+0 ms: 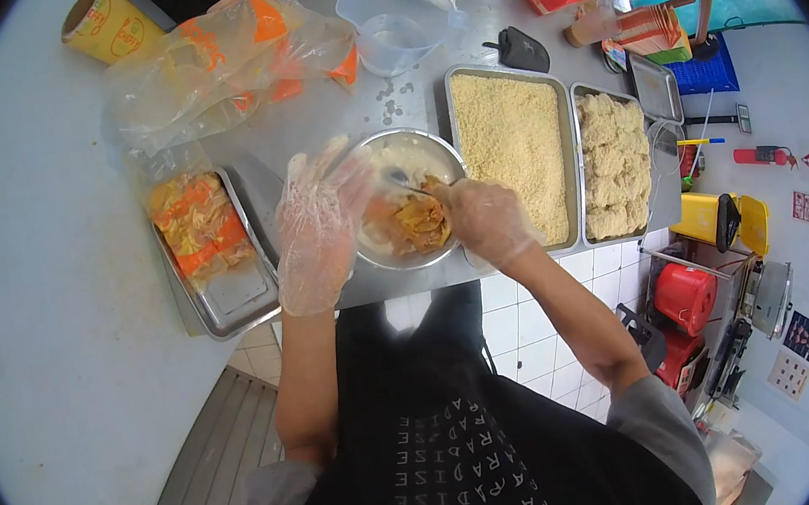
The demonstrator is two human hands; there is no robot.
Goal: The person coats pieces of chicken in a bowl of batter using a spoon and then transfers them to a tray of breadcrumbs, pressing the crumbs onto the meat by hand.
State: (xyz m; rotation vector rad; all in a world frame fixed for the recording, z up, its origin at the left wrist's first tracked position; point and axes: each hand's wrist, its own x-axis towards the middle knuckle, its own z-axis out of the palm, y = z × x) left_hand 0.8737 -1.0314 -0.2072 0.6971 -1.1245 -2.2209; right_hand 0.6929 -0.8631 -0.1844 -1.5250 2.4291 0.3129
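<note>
A round metal bowl [400, 133] of pale, creamy batter stands before me, with yellowish marinated pieces [422, 224], apparently raw meat, in it. My right hand [489, 219], in a clear plastic glove, grips a metal utensil [412, 187], likely a spoon, over the bowl. Its far end dips towards the batter. On the bowl's left side is my left hand [317, 225], gloved and smeared with batter, fingers spread and holding nothing visible. Whether it touches the rim I cannot tell. Right of the bowl lies a metal tray [570, 159] of pale crumbs [511, 154].
Crumb-coated pieces [613, 165] fill another tray at right. A metal tray [230, 302] at left holds a plastic bag of marinated pieces [199, 220]. Behind stand a clear plastic jug [391, 37], crumpled plastic bags [204, 73] and a black pouch [522, 50]. The counter's front edge runs close to me.
</note>
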